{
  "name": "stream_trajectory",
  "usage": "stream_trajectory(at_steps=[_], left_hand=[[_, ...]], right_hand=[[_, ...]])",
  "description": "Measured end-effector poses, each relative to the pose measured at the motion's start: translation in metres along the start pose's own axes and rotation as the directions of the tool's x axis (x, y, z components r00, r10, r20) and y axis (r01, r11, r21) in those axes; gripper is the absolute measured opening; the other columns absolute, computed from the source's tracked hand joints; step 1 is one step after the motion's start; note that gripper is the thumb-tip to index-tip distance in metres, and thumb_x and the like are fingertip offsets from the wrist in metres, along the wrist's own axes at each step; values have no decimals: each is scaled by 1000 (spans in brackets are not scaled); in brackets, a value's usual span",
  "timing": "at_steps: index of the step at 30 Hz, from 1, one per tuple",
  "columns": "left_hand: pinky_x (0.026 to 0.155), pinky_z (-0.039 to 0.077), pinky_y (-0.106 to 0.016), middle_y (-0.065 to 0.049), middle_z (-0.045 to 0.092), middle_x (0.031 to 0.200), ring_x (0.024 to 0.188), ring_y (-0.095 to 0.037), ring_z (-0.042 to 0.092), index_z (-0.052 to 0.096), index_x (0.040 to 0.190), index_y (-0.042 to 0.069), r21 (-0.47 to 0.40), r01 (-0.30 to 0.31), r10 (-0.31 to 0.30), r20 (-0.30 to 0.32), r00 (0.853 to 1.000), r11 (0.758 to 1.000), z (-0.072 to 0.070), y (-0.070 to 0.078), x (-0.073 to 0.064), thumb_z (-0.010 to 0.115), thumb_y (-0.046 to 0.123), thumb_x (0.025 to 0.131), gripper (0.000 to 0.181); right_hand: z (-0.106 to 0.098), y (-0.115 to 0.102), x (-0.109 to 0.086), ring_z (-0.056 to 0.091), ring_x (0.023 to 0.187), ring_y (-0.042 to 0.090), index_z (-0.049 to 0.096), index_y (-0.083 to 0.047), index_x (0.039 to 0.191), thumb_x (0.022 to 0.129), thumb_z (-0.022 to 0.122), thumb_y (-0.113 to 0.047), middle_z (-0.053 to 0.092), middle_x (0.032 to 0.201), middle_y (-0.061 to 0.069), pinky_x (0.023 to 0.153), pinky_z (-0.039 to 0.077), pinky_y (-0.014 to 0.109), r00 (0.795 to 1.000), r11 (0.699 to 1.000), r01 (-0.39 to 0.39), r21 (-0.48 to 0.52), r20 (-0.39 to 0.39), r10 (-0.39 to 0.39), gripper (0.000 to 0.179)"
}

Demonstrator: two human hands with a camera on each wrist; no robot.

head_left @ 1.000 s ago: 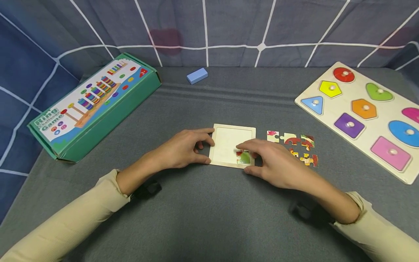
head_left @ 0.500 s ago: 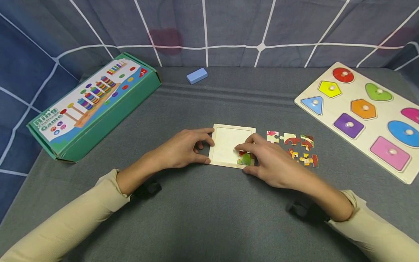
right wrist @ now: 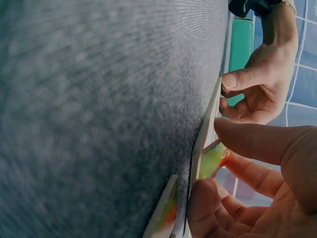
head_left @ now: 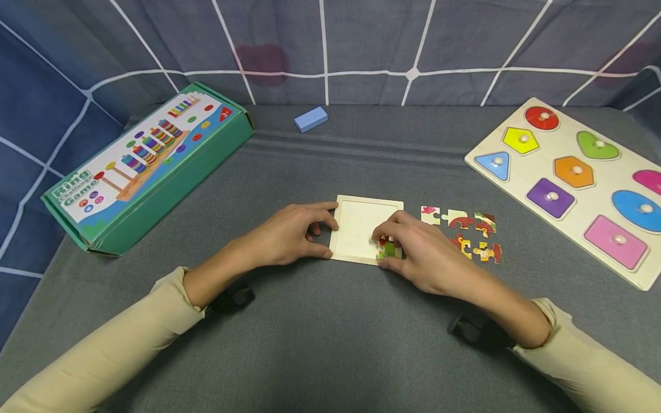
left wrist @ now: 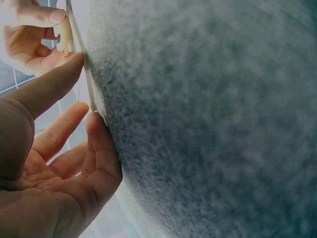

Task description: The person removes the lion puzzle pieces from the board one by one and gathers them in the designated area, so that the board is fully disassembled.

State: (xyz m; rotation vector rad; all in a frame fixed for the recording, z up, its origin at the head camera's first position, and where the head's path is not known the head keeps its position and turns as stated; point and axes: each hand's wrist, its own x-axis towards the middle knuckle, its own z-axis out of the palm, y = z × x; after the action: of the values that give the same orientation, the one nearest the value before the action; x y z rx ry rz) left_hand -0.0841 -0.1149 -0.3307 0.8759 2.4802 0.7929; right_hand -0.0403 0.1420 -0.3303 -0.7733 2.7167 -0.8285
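A pale wooden puzzle tray (head_left: 356,223) with a raised rim lies at the middle of the table. My left hand (head_left: 294,235) holds its left edge, thumb at the near corner and fingertips further up. Over the tray's near right corner, my right hand (head_left: 426,252) pinches a green and red jigsaw piece (head_left: 385,250) between thumb and fingers. In the right wrist view this jigsaw piece (right wrist: 210,161) stands tilted against the tray's surface. Several loose jigsaw pieces (head_left: 485,222) lie in two rows just right of the tray, partly behind my right hand.
A green ring game box (head_left: 155,172) lies at the left. A small blue block (head_left: 311,119) sits at the back. At the right is a wooden shape board (head_left: 542,155) with knobbed pieces. A dark checked cloth (head_left: 372,46) hangs behind the table.
My right fingers have curled closer round the green and red piece, which has shifted slightly right within the tray's corner. The left hand and tray have stayed in place.
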Motion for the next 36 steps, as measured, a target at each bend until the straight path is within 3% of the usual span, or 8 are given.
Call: stream_trajectory(at_steps=[6,18,25,31,36], left_hand=[[74,49,-29,-14,45,149,87,-14,58,70,113,8,-2,-4,4,-4,1000,1000,0,0,-1,84,14,80,36],[75,49,-30,-13,45,149,88,-14,58,70,113,8,8,0,0,-6,1000,1000,-1,2,-1,85,15,80,37],[76,49,-31,-13,46,148,88,-14,59,70,113,9,16,5,-5,-5,1000,1000,0,2,0,85,15,80,37],[75,49,-31,-13,45,149,87,-14,58,70,113,8,18,8,-8,-6,1000,1000,1,1,1,85,15,79,37],[76,48,-31,-13,45,149,88,-15,58,70,114,8,19,16,-16,-4,1000,1000,1,1,0,85,15,79,38]], right_hand=[[1,0,1,50,77,15,68,-6,114,80,83,-13,59,101,2,66,41,34,1000,1000,-3,-18,-28,3,38],[-9,-2,-6,51,71,12,73,-9,110,80,83,-13,58,99,-1,64,40,33,994,1000,3,17,-107,-1,32],[-13,-2,-13,50,71,11,66,-7,123,80,82,-11,56,100,-1,62,40,31,992,998,9,69,-123,0,47],[-14,0,-19,50,71,11,72,-7,113,78,83,-9,53,97,-3,62,41,28,989,997,33,68,-147,-23,37],[-16,2,-23,52,70,9,72,-6,116,78,83,-7,54,101,-3,62,43,26,986,996,51,71,-160,-39,39]])
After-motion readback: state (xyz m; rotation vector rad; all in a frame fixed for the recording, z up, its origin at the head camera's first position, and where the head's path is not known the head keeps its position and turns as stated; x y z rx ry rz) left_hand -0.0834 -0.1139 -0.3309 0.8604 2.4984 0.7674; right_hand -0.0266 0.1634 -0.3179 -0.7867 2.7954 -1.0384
